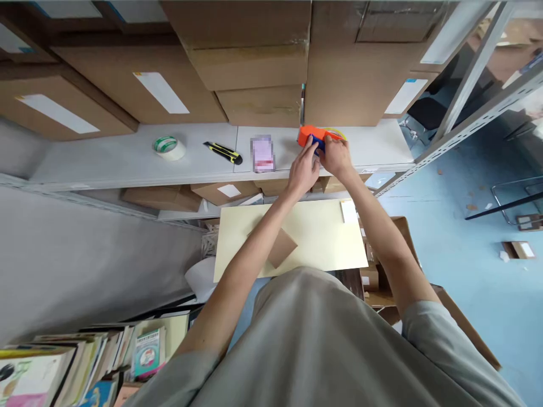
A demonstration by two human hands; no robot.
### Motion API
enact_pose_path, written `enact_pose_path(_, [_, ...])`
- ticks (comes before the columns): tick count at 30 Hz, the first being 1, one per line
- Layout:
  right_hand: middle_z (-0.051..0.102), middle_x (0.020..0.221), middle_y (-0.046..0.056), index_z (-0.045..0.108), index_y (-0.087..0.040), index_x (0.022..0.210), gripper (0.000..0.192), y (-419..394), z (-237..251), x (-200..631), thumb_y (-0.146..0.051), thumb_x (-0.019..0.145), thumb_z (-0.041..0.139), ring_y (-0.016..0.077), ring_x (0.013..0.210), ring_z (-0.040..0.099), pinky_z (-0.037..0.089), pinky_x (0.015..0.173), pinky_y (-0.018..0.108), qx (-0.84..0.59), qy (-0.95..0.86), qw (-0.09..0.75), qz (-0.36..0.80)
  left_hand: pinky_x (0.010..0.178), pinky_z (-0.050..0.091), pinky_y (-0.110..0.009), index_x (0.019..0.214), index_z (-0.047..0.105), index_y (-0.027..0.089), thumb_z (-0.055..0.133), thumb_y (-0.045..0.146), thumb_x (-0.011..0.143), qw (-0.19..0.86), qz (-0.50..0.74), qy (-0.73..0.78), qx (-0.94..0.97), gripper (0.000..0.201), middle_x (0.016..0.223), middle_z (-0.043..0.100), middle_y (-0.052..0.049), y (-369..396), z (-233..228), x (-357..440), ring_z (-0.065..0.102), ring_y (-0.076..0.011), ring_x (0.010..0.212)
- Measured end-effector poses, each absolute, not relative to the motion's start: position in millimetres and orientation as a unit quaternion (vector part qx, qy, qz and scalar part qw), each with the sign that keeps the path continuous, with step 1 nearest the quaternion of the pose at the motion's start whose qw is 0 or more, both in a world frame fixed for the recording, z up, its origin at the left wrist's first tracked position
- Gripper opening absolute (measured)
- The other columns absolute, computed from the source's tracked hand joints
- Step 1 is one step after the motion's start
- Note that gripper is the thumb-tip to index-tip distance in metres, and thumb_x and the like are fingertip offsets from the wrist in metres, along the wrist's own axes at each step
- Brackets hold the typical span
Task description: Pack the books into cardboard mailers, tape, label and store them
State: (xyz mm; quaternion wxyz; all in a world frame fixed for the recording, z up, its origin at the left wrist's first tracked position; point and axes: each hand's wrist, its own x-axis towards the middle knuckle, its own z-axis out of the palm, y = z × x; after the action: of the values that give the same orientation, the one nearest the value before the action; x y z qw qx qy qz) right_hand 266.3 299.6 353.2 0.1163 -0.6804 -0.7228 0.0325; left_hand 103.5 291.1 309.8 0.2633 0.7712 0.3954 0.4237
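Note:
Both hands meet on the right part of the grey shelf [195,138]. An orange-and-blue plastic tool [306,134] lies under them, and its exact kind is hard to make out. My left hand [302,168] has its fingers on the front of the tool, by the blue part. My right hand [336,155] is curled over the tool's right side. Behind the right hand, part of a yellow ring [339,132] shows. To the left lie a blurred purple-and-white packet [263,152], a yellow-and-black box cutter [223,152] and a roll of tape [169,148].
Cardboard boxes [258,104] stand along the back of the shelf. Below is a pale yellow board [322,237] with a brown cardboard piece [282,249] on it. Books [93,356] fill the lower left; an open carton [399,226] stands at right, beside a metal upright [475,127].

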Motion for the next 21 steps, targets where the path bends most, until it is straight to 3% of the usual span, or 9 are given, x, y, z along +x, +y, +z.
enact_pose_path(2, [0.077, 0.145, 0.037, 0.056, 0.006, 0.162, 0.058, 312.5, 342.9, 259.9, -0.028, 0.118, 0.044, 0.0467, 0.148, 0.070, 0.038, 0.137, 0.071, -0.686, -0.721, 0.094, 0.035, 0.150, 0.044, -0.054, 0.177, 0.060, 0.029, 0.058, 0.037, 0.120, 0.279, 0.400, 0.411, 0.770, 0.058, 0.192, 0.051, -0.009, 294.5, 292.9, 107.0, 0.051, -0.0333, 0.179])
enact_pose_path(5, [0.068, 0.160, 0.040, 0.048, 0.010, 0.172, 0.067, 306.6, 331.0, 255.5, -0.025, 0.115, 0.045, 0.0461, 0.160, 0.061, 0.032, 0.142, 0.072, -0.690, -0.718, 0.090, 0.021, 0.150, 0.044, -0.054, 0.177, 0.060, 0.024, 0.056, 0.028, 0.117, 0.291, 0.359, 0.429, 0.776, 0.060, 0.189, 0.055, -0.012, 268.7, 261.2, 99.1, 0.054, -0.0327, 0.176])
enact_pose_path(9, [0.045, 0.184, 0.038, 0.037, -0.006, 0.187, 0.073, 247.9, 299.5, 251.1, -0.036, 0.120, 0.035, 0.0470, 0.176, 0.042, 0.037, 0.139, 0.079, -0.709, -0.677, 0.195, -0.027, 0.149, 0.046, -0.054, 0.170, 0.065, 0.018, 0.058, 0.025, 0.112, 0.324, 0.280, 0.474, 0.770, 0.059, 0.181, 0.064, -0.018, 202.9, 208.2, 52.1, 0.063, -0.0346, 0.169])
enact_pose_path(12, [0.034, 0.191, 0.037, 0.038, -0.007, 0.186, 0.076, 170.7, 250.4, 235.7, -0.050, 0.124, 0.027, 0.0458, 0.183, 0.032, 0.042, 0.140, 0.075, -0.763, -0.587, 0.247, 0.108, 0.150, 0.043, -0.057, 0.166, 0.068, 0.017, 0.063, 0.023, 0.107, 0.337, 0.211, 0.579, 0.712, 0.059, 0.177, 0.067, -0.021, 163.1, 167.9, -6.0, 0.060, -0.0381, 0.171])
enact_pose_path(14, [0.043, 0.186, 0.038, 0.047, -0.004, 0.179, 0.074, 116.5, 213.2, 218.3, -0.052, 0.122, 0.039, 0.0448, 0.182, 0.037, 0.043, 0.142, 0.067, -0.786, -0.458, 0.222, 0.351, 0.151, 0.039, -0.062, 0.166, 0.065, 0.011, 0.067, 0.026, 0.105, 0.330, 0.164, 0.665, 0.649, 0.063, 0.181, 0.060, -0.027, 151.3, 145.8, -45.2, 0.051, -0.0432, 0.177])
enact_pose_path(16, [0.063, 0.169, 0.039, 0.057, -0.001, 0.169, 0.071, 71.5, 181.1, 197.6, -0.054, 0.121, 0.047, 0.0449, 0.166, 0.061, 0.055, 0.135, 0.060, -0.763, -0.320, 0.173, 0.534, 0.151, 0.035, -0.064, 0.169, 0.060, 0.005, 0.067, 0.033, 0.107, 0.329, 0.133, 0.714, 0.603, 0.069, 0.185, 0.051, -0.034, 151.8, 128.8, -76.8, 0.045, -0.0466, 0.180])
enact_pose_path(18, [0.077, 0.148, 0.034, 0.064, -0.003, 0.162, 0.068, 42.4, 158.2, 176.8, -0.053, 0.122, 0.043, 0.0382, 0.141, 0.081, 0.067, 0.122, 0.052, -0.735, -0.245, 0.141, 0.617, 0.149, 0.036, -0.063, 0.173, 0.056, 0.003, 0.066, 0.044, 0.110, 0.354, 0.115, 0.717, 0.590, 0.076, 0.184, 0.052, -0.035, 161.0, 115.0, -96.8, 0.048, -0.0464, 0.178])
enact_pose_path(21, [0.080, 0.143, 0.030, 0.062, -0.003, 0.165, 0.071, 29.2, 139.4, 150.3, -0.050, 0.125, 0.027, 0.0279, 0.129, 0.087, 0.071, 0.114, 0.040, -0.709, -0.167, 0.154, 0.668, 0.148, 0.037, -0.056, 0.171, 0.058, 0.001, 0.064, 0.070, 0.111, 0.386, 0.096, 0.709, 0.583, 0.092, 0.180, 0.057, -0.037, 178.6, 96.4, -106.7, 0.053, -0.0441, 0.175])
